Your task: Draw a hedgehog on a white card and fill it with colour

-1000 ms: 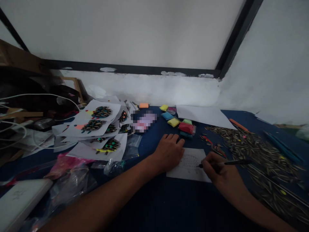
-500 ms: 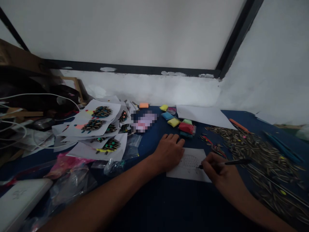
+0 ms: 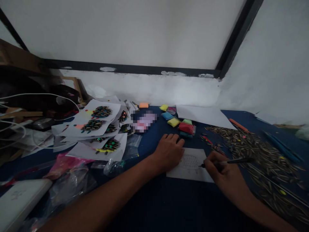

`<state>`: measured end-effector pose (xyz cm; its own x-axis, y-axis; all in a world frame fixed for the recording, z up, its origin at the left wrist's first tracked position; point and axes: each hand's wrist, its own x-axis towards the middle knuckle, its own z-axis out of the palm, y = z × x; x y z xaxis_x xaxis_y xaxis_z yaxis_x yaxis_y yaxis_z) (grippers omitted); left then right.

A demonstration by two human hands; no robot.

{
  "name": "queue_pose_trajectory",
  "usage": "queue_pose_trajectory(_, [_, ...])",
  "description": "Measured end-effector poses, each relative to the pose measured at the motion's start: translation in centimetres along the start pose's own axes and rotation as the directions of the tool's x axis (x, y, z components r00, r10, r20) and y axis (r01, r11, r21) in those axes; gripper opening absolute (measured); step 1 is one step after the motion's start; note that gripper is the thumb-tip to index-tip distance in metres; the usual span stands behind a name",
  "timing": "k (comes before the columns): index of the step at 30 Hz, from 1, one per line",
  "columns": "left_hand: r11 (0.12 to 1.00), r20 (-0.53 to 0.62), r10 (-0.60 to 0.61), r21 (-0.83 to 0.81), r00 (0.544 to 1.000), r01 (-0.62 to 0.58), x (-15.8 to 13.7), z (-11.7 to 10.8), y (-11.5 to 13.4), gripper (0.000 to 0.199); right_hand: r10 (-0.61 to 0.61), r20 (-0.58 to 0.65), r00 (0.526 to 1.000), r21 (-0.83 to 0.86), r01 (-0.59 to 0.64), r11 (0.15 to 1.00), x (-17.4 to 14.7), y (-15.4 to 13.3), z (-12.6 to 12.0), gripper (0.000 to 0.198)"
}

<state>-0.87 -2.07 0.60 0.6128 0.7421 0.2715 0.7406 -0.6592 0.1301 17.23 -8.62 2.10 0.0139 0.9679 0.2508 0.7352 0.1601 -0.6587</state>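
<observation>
A small white sheet of paper (image 3: 177,173) lies on the dark blue tabletop. On it is a drawn oval (image 3: 190,161) filled with rows of small marks, with short strokes beneath. My left hand (image 3: 169,151) rests flat over the sheet's left edge, palm down, fingers stretched forward. A black pen (image 3: 240,160) is gripped in my right hand (image 3: 224,172), its tip at the right end of the oval. Whether the tip touches the paper, I cannot tell.
Striped seeds (image 3: 256,151) are heaped on the right, beside an orange-handled tool (image 3: 238,125). Coloured packets (image 3: 185,128) lie beyond my left hand. Paper sheets with seed-covered animal figures (image 3: 95,111) are stacked on the left, near plastic bags (image 3: 72,183) and a white box (image 3: 26,196).
My right hand and the pen have shifted slightly to the right, toward the oval's right end. My left hand stays in place.
</observation>
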Motion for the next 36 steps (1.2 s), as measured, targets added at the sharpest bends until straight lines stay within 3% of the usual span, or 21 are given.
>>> queue_pose_trajectory(36, [1.000, -0.013, 0.007, 0.016, 1.000, -0.007, -0.04, 0.09, -0.04, 0.029, 0.038, 0.034, 0.999, 0.031, -0.039, 0.999, -0.05, -0.23, 0.10, 0.025])
